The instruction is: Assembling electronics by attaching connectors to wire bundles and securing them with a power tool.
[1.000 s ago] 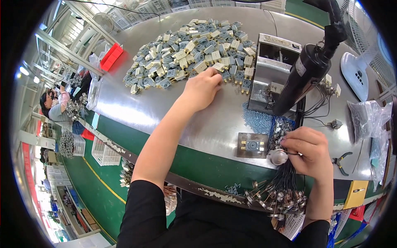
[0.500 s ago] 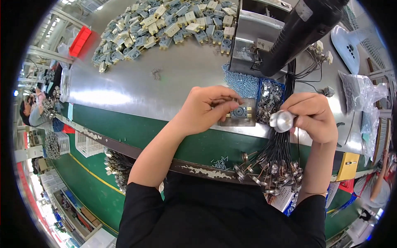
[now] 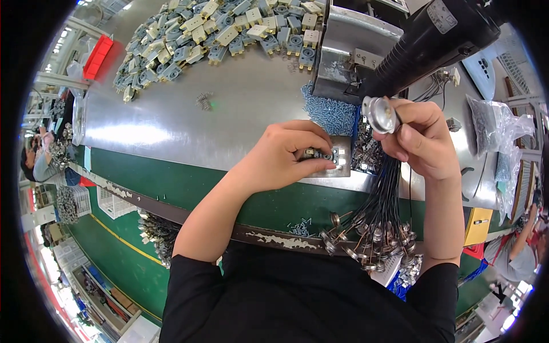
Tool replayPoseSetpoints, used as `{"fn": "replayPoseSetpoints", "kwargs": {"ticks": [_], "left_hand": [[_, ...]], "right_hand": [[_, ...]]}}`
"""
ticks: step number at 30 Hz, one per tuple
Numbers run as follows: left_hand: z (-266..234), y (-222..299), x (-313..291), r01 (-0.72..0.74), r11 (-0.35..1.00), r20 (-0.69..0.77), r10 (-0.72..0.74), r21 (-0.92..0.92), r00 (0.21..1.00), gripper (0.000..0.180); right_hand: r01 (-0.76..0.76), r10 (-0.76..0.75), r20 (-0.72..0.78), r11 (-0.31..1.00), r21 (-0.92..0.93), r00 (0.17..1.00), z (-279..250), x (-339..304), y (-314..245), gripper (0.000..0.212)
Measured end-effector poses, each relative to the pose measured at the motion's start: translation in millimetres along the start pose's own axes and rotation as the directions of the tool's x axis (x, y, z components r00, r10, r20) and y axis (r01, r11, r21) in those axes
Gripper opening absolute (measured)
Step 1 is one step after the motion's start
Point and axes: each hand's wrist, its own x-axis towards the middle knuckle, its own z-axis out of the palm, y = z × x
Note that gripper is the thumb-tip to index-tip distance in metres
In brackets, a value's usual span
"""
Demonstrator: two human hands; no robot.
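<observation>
My left hand (image 3: 284,155) is closed around a small grey block with metal contacts (image 3: 316,153), its thumb and fingertips on either side. The block lies at a flat metal plate (image 3: 343,170) near the bench's front, and the fingers hide part of it. In my right hand (image 3: 424,136), a round, shiny metal cup-shaped part (image 3: 380,116) is pinched between thumb and fingers. That hand is raised to the right of the plate, over a bundle of black wires (image 3: 384,191). Similar round metal pieces (image 3: 372,246) hang at the bundle's near end.
A heap of grey and cream blocks (image 3: 229,34) covers the far left bench. Small screws (image 3: 329,111) lie beyond the plate, beside small metal parts (image 3: 369,146). A thick black cylindrical tool (image 3: 420,48) slants over the far right, near a metal housing (image 3: 337,63).
My left fingers have closed around the grey block on the plate. My right hand has lifted the round metal part farther away and turned it. The black tool appears more slanted.
</observation>
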Motion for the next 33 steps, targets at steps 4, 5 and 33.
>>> {"fn": "replayPoseSetpoints", "kwargs": {"ticks": [4,5,33], "left_hand": [[-6.7,6.3,0.7,-0.016,1.000,0.012,0.016,0.025,1.000,0.033],[-8.1,10.0,0.5,0.037,0.999,0.026,-0.038,0.027,0.999,0.039],[3.5,-0.4,-4.1,-0.279,0.913,-0.147,0.332,0.297,0.932,0.037]], "right_hand": [[-0.074,0.071,-0.036,0.994,-0.086,0.997,9.9,1.5,1.1,0.027],[-0.108,0.101,-0.062,0.986,-0.128,0.993,15.0,3.2,0.5,0.027],[-0.023,-0.161,-0.114,0.482,-0.876,0.980,58.9,-10.5,12.8,0.014]]}}
